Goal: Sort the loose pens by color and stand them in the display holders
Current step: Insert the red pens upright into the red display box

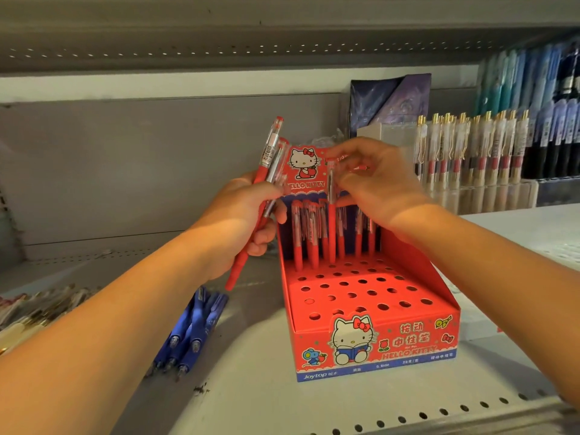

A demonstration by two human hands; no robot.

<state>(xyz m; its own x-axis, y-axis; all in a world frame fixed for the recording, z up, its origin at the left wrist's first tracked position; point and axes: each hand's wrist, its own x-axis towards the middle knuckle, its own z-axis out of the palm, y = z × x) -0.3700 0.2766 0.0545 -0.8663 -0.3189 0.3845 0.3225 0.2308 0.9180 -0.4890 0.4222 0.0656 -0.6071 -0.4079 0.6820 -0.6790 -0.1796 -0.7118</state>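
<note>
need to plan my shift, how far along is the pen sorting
Early. A few red pens stand in the red holder's back row; most holes are empty. The right hand pinches another pen there; the left hand grips a red bundle. Blue pens lie loose on the shelf.

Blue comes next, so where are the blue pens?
Head view: the blue pens lie loose on the shelf, left of the red holder, below the left hand.

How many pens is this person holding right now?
3: two red pens gripped together in the left hand, and a third red pen pinched upright by the right hand over the display holder. The left fist may hide another.
</note>
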